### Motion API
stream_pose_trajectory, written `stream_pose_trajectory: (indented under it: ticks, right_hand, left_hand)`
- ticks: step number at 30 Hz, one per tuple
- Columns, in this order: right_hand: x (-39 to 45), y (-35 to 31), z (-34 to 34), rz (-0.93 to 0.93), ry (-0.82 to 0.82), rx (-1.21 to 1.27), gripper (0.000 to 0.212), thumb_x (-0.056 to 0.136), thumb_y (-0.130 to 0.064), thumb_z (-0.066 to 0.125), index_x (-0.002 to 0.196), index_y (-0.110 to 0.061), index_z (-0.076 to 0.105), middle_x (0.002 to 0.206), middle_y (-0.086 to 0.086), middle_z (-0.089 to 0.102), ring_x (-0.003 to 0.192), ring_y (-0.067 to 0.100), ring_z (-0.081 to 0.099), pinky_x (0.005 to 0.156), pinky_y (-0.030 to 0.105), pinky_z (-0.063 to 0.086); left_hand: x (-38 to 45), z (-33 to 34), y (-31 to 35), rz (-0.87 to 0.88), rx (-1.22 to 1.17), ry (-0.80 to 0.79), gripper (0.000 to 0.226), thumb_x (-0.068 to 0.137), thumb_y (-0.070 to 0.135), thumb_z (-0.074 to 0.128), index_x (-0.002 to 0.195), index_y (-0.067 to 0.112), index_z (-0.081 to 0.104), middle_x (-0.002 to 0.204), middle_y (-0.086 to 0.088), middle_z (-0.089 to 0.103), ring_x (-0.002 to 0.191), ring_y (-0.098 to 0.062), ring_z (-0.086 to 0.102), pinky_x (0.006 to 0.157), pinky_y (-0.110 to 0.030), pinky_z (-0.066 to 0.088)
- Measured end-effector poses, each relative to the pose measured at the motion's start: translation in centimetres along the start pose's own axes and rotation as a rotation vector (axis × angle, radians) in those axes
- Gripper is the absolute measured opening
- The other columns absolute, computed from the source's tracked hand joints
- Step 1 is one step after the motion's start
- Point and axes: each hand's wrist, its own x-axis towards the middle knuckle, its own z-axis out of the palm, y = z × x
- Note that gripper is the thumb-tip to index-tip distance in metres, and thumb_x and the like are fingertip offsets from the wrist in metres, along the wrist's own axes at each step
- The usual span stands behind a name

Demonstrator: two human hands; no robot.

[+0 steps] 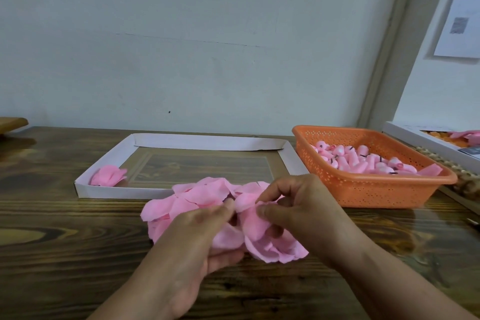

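A bunch of pink fabric petals [270,247] is held over the wooden table [65,228] at the centre. My left hand [200,239] cups the bunch from below, thumb on top. My right hand [298,205] pinches one petal edge between thumb and fingers. More loose pink petals [192,197] lie in a pile just behind my hands. What sits at the core of the bunch is hidden by my fingers.
A shallow white cardboard tray [104,163] lies behind, with one finished pink flower [109,176] in its left corner. An orange perforated basket [363,189] of pink buds [363,161] stands to the right. A white box [426,143] sits at the far right edge.
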Motion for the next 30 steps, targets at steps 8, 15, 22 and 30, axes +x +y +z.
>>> stream_pose_trajectory:
  ticks: [8, 15, 22, 30]
  right_hand:
    - [1.4, 0.3, 0.2, 0.006, 0.146, -0.060, 0.021, 0.081, 0.003, 0.064, 0.065, -0.012, 0.065, 0.048, -0.005, 0.060, 0.042, 0.008, 0.058, 0.044, 0.020, 0.047]
    - [1.8, -0.3, 0.1, -0.043, 0.120, -0.097, 0.020, 0.082, 0.003, 0.061, 0.067, -0.009, 0.066, 0.051, -0.002, 0.060, 0.044, 0.009, 0.059, 0.046, 0.020, 0.049]
    - [1.8, -0.6, 0.3, -0.074, 0.097, -0.160, 0.022, 0.081, 0.002, 0.062, 0.066, -0.013, 0.064, 0.057, 0.001, 0.062, 0.055, 0.015, 0.060, 0.054, 0.030, 0.053]
    - [1.9, -0.6, 0.7, -0.068, 0.099, -0.166, 0.026, 0.081, -0.002, 0.066, 0.062, -0.020, 0.063, 0.052, -0.004, 0.060, 0.052, 0.014, 0.063, 0.055, 0.032, 0.055]
  left_hand:
    - [0.3, 0.3, -0.6, 0.050, -0.308, 0.069, 0.044, 0.059, 0.012, 0.063, 0.100, -0.002, 0.065, 0.092, -0.017, 0.074, 0.082, -0.024, 0.073, 0.056, -0.026, 0.058]
    - [0.6, 1.1, -1.0, 0.183, 0.043, 0.148, 0.026, 0.077, -0.003, 0.070, 0.097, 0.013, 0.073, 0.092, 0.004, 0.076, 0.086, -0.007, 0.071, 0.072, -0.019, 0.054]
    - [0.5, 1.8, -1.0, 0.345, 0.251, 0.096, 0.027, 0.074, 0.007, 0.076, 0.093, 0.026, 0.074, 0.083, 0.007, 0.076, 0.079, -0.004, 0.071, 0.061, -0.010, 0.051]
    - [1.1, 2.0, -1.0, 0.488, 0.560, 0.246, 0.018, 0.087, 0.022, 0.060, 0.077, 0.020, 0.075, 0.066, 0.000, 0.070, 0.060, -0.015, 0.063, 0.060, -0.029, 0.052]
